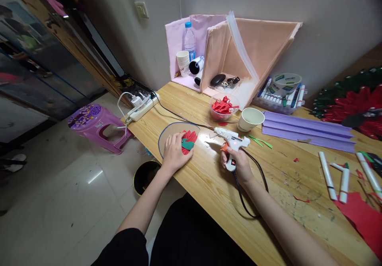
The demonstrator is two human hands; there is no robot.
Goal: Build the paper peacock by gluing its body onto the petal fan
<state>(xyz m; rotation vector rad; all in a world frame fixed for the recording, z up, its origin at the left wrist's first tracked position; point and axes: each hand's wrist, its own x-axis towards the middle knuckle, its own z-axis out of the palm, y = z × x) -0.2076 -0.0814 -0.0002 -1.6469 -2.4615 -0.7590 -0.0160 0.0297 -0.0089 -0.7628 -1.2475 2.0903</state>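
My right hand [238, 163] is wrapped round the handle of a white hot glue gun [231, 140], a finger at its orange trigger. The gun's nozzle points left, above the table. My left hand [174, 151] lies with fingers stretched out on a round, beige, blue-rimmed piece [167, 132] at the table's front edge. Between its thumb and fingers shows a flower of red petals [192, 135] with a green leaf-shaped piece [188, 144] over it. The hand partly covers both flower and round piece.
Behind the glue gun stand a clear bowl of red scraps [223, 107] and a paper cup [251, 119]. A white power strip [145, 107] sits at the left edge. Purple folded paper [307, 130] and white markers [327, 175] lie right. Below are a pink stool [100, 124] and a bin [146, 177].
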